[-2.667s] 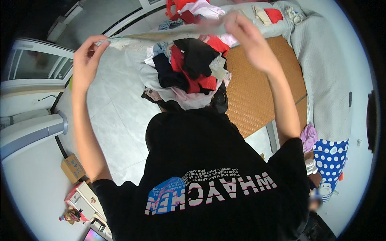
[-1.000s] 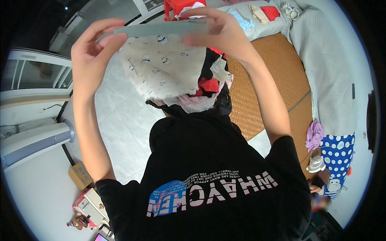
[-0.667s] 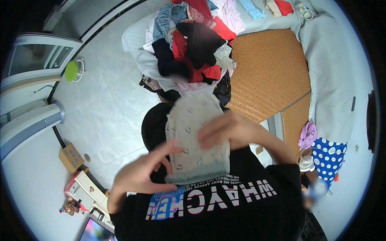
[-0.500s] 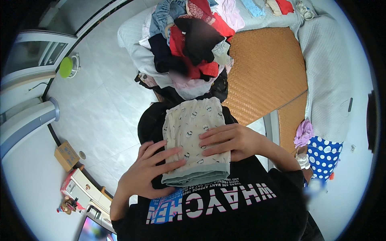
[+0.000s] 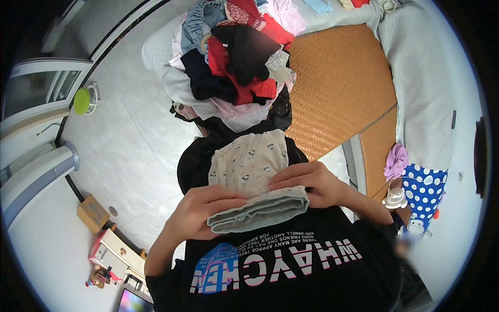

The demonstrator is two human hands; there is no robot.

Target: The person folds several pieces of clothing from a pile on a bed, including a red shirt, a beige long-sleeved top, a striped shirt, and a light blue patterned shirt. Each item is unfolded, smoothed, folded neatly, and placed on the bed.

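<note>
Across my lap lies a folded cream garment, which looks like pyjama pants, printed with small dark figures. Its far edge is gathered. The near end, with a grey-green hem, is raised and bent over, so the layered edges face me. My left hand grips the left side of this end, fingers over the cloth and slightly blurred. On the other side my right hand holds the right corner, its fingertips resting on the printed cloth and its thumb side at the hem.
Just beyond my knees a heap of clothes sits on the bed's corner. A brown woven mat covers the bed to the right. Near my right elbow are a small white fan and a blue polka-dot bag. A green-topped stool stands far left.
The garment lay flat under my spread hands. Now its near end is lifted and bent upward, with both hands closed on its sides. The view has shifted slightly.
</note>
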